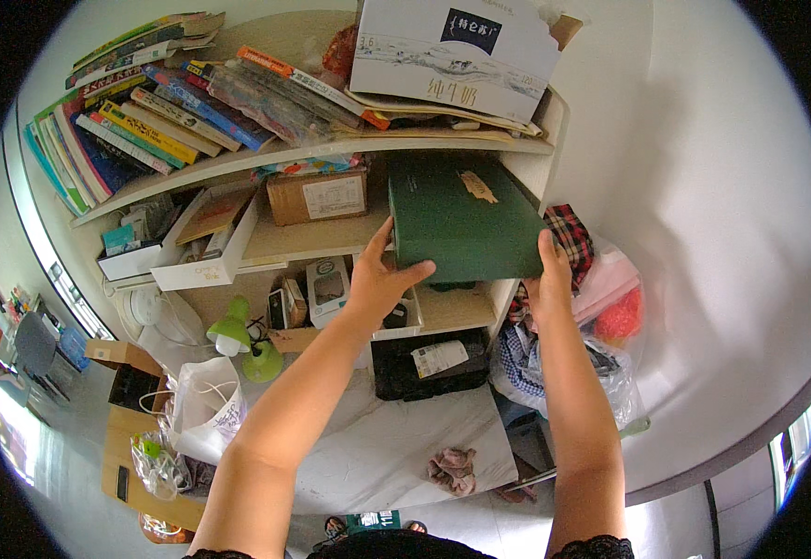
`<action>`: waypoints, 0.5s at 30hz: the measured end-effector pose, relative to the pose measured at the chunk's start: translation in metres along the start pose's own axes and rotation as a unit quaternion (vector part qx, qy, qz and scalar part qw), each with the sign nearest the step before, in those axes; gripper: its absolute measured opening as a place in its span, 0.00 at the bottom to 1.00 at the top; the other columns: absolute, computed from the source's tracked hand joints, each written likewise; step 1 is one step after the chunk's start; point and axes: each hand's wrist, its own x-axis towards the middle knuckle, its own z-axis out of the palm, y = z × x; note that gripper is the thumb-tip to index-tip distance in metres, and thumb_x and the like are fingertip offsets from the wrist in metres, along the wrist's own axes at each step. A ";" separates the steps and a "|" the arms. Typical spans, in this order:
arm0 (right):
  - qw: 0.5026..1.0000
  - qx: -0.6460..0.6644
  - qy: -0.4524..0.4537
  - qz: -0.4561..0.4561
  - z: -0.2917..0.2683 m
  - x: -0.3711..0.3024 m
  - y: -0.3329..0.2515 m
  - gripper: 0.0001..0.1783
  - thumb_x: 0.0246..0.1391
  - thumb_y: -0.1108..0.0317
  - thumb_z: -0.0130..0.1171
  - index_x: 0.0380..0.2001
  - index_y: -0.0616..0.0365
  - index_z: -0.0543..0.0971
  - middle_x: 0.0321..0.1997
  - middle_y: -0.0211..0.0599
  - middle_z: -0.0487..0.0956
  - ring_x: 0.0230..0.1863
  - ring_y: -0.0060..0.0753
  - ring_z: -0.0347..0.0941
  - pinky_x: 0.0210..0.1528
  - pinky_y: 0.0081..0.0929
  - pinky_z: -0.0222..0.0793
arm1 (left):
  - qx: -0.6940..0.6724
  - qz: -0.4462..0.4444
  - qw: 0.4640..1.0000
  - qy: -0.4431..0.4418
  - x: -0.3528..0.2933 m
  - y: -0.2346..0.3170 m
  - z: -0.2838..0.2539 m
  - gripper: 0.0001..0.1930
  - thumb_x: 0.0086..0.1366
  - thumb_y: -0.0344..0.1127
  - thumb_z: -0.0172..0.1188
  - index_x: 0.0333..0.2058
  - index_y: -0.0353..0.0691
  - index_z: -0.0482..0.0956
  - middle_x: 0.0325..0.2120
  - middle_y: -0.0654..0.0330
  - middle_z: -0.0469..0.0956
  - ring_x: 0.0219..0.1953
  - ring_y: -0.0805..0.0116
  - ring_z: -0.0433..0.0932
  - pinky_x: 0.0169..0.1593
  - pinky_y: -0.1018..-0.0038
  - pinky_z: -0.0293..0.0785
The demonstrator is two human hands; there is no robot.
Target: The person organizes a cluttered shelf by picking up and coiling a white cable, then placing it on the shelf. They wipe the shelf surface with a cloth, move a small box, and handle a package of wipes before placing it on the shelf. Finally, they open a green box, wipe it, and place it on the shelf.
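A large dark green box [466,224] with a torn tan patch on its top juts out from the middle shelf. Its left side is gripped by my left hand [382,279], thumb across the front face and fingers along the edge. At the right front corner my right hand [551,275] clasps the box, its fingers partly hidden. The back of the box is still within the shelf bay, under the upper board. Left of it on the same shelf [284,244] sits a brown cardboard box [318,197] with a white label.
Above, leaning books [172,112] and a white milk carton box [457,61] fill the top shelf. Below are a green desk lamp [233,326], a black case [429,365] and a crumpled cloth [452,470] on the marble-patterned tabletop [359,456]. Bagged clothes [601,307] stand right.
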 end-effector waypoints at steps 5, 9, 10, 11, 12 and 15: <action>0.990 -0.069 0.126 0.006 0.023 0.007 -0.013 0.29 0.49 0.38 0.57 0.41 0.51 0.71 0.38 0.26 0.74 0.36 0.23 0.70 0.32 0.25 0.70 | 0.166 -0.010 0.981 0.098 0.012 -0.003 0.025 0.50 0.43 0.43 0.75 0.63 0.42 0.55 0.51 0.50 0.66 0.37 0.66 0.72 0.40 0.67 0.72; 0.983 -0.131 0.129 0.028 0.021 0.003 -0.020 0.27 0.51 0.40 0.56 0.41 0.52 0.71 0.39 0.26 0.73 0.38 0.22 0.70 0.34 0.24 0.68 | 0.181 0.014 0.980 0.085 0.014 -0.011 0.021 0.47 0.46 0.46 0.72 0.63 0.45 0.56 0.50 0.50 0.64 0.36 0.64 0.73 0.43 0.67 0.72; 0.980 -0.147 0.134 0.022 0.019 -0.003 -0.015 0.26 0.52 0.41 0.56 0.40 0.52 0.71 0.39 0.27 0.73 0.38 0.22 0.70 0.35 0.25 0.68 | 0.210 0.038 0.973 0.092 0.013 -0.018 0.019 0.46 0.47 0.46 0.71 0.63 0.44 0.55 0.51 0.49 0.64 0.36 0.64 0.73 0.43 0.67 0.72; 0.977 -0.162 0.137 0.016 0.017 -0.009 -0.009 0.25 0.52 0.42 0.56 0.40 0.52 0.71 0.39 0.27 0.73 0.39 0.23 0.70 0.36 0.25 0.67 | 0.240 0.063 0.964 0.099 0.012 -0.024 0.016 0.46 0.48 0.47 0.71 0.62 0.44 0.55 0.51 0.49 0.63 0.36 0.64 0.73 0.43 0.67 0.72; 0.975 -0.177 0.130 -0.033 0.005 -0.012 0.007 0.25 0.52 0.45 0.56 0.40 0.55 0.71 0.39 0.30 0.73 0.39 0.26 0.69 0.38 0.27 0.66 | 0.232 0.041 0.967 0.094 0.009 -0.029 0.013 0.45 0.49 0.46 0.70 0.62 0.44 0.56 0.51 0.49 0.64 0.36 0.64 0.73 0.43 0.67 0.72; 0.917 -0.336 0.114 -0.184 -0.050 -0.063 0.079 0.22 0.53 0.52 0.58 0.40 0.60 0.72 0.38 0.38 0.72 0.38 0.36 0.67 0.41 0.32 0.63 | 0.244 0.001 0.967 0.074 -0.024 -0.028 0.017 0.39 0.52 0.42 0.67 0.59 0.39 0.59 0.49 0.51 0.66 0.38 0.66 0.74 0.41 0.67 0.73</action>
